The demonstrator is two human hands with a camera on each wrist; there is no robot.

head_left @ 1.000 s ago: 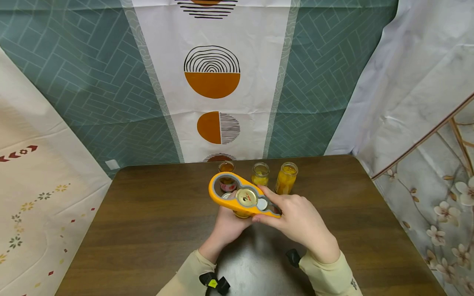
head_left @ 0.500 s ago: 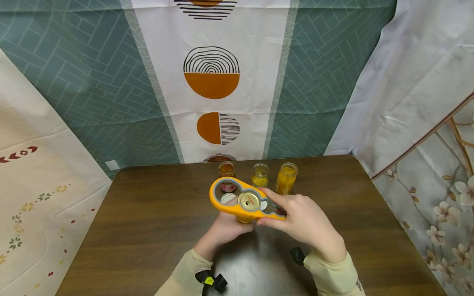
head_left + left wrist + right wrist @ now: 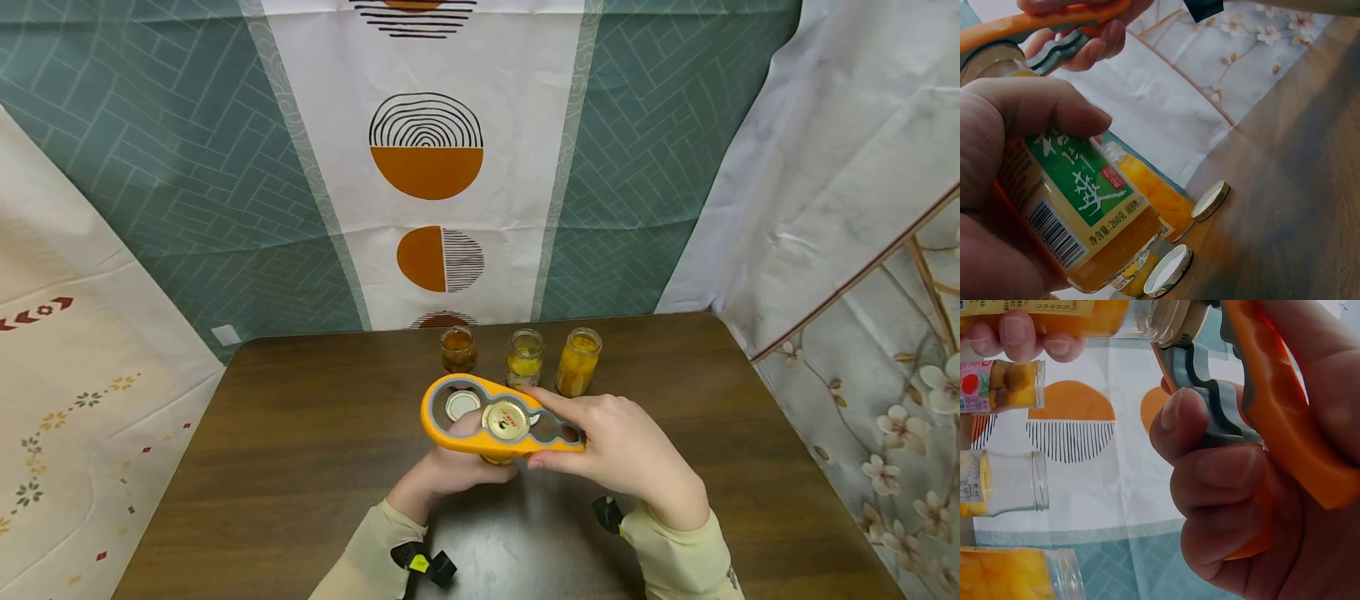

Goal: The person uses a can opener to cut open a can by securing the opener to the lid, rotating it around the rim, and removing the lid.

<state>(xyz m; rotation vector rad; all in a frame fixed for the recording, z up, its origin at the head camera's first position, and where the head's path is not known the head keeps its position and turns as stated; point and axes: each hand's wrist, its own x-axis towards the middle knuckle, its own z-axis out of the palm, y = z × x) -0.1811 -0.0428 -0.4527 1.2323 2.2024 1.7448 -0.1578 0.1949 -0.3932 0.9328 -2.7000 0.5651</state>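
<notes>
My left hand (image 3: 453,471) grips a glass jar (image 3: 1079,194) of orange contents with a green and tan label, tilted in the left wrist view. A gold lid (image 3: 505,419) tops this jar. Round the lid sits an orange jar opener (image 3: 487,386) with grey scalloped inner edges. My right hand (image 3: 626,450) holds the opener's handles at the right end, fingers curled round the lower one in the right wrist view. Most of the jar is hidden under the opener in the head view.
Three lidless jars stand along the table's back: a brown one (image 3: 458,350), a pale yellow one (image 3: 524,362) and a taller orange one (image 3: 578,362). Loose lids lie on the table near them, one (image 3: 462,406) showing through the opener. A patterned cloth (image 3: 442,183) hangs behind.
Both hands, the jar and the opener have shifted slightly toward the body. The opener's handle end has moved a little right, and the brown jar behind is now uncovered.
</notes>
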